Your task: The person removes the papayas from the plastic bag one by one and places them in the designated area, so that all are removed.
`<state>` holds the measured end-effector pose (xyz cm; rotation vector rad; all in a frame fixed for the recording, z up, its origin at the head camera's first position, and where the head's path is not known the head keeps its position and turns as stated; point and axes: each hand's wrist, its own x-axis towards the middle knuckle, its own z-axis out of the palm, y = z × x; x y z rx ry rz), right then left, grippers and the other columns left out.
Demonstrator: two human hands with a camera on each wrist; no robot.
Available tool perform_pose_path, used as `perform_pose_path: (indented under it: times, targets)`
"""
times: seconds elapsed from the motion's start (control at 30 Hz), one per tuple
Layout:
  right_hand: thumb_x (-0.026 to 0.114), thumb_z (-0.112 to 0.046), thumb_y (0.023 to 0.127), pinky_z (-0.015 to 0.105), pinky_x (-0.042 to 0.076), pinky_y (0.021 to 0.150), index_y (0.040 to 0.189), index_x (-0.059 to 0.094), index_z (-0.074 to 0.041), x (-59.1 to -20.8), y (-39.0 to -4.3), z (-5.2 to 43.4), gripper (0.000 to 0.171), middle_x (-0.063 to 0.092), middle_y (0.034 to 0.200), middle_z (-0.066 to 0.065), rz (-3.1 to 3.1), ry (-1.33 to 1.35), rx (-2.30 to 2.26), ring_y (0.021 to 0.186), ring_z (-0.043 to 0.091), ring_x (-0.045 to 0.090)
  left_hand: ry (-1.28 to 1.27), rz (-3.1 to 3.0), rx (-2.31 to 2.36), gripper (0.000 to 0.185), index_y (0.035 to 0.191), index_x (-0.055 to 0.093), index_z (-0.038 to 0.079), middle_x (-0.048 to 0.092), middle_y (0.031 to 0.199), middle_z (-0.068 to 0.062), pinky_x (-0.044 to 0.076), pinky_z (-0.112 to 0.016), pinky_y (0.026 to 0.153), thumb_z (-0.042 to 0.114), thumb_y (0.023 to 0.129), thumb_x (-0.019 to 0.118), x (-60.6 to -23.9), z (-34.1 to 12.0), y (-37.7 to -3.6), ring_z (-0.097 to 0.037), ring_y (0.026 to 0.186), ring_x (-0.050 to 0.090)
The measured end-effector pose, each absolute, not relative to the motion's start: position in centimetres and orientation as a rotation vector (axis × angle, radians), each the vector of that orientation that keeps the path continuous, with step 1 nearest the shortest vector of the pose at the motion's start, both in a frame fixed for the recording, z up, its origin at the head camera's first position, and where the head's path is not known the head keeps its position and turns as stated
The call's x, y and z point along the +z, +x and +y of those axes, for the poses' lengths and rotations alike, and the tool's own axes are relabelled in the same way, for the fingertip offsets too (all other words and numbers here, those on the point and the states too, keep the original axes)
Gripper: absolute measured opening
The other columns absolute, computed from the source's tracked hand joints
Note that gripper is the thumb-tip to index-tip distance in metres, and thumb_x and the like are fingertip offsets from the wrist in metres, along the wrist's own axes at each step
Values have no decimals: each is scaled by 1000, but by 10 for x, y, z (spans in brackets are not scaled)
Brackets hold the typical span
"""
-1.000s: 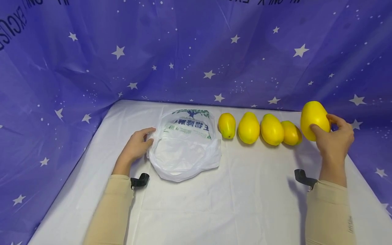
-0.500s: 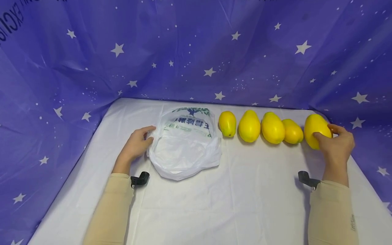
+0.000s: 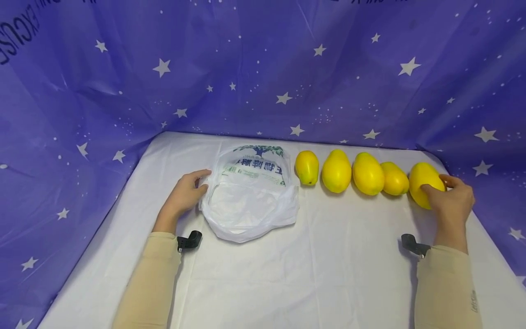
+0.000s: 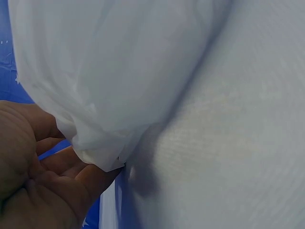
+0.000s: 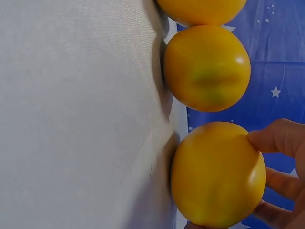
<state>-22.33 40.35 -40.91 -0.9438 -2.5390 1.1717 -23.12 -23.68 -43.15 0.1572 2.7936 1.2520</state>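
A row of several yellow mangoes lies at the back of the white table (image 3: pixel 328 265). My right hand (image 3: pixel 449 201) grips the rightmost mango (image 3: pixel 421 187), which now sits on the table at the row's end; the right wrist view shows that mango (image 5: pixel 217 176) with my fingers (image 5: pixel 281 138) curled round it and its neighbour (image 5: pixel 207 67) beside it. My left hand (image 3: pixel 186 194) holds the left rim of a white plastic bag (image 3: pixel 250 201) lying open on the table. In the left wrist view the bag's edge (image 4: pixel 109 95) rests against my fingers (image 4: pixel 57 181).
A purple star-printed cloth (image 3: pixel 263 73) walls in the table at the back and both sides. The other mangoes (image 3: pixel 337 171) lie between the bag and my right hand. Bare white tabletop stretches in front of the bag and fruit.
My right hand has lowered the mango from the air down onto the table at the right end of the row. The left hand and bag have stayed put.
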Motion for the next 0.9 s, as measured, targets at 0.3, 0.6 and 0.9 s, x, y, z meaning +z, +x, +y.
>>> perform_pose_path:
  times: [0.3,0.6,0.9]
  targets:
    - [60,-44,91,59,15,116,153,30,-7,-413,-223,401,77,20,155,27,-2665,-840,1084,140,47,15,143,2775,1264,46,143,47,3,39,149,-22,24,-52,115,8,98,53,-435,-238,-230,-39,140,29]
    - [59,-47,90,62,14,114,152,27,-2,-403,-222,390,83,18,153,33,-2717,-754,999,139,51,12,139,2785,1302,44,142,49,5,42,147,-21,27,-52,114,14,99,51,-439,-238,-231,-39,137,35]
    - [62,-48,88,61,15,115,152,32,-8,-384,-227,354,81,24,156,22,-2662,-520,923,142,46,16,153,2896,1276,45,144,47,7,38,151,-18,24,-54,115,21,101,47,-438,-235,-233,-38,140,31]
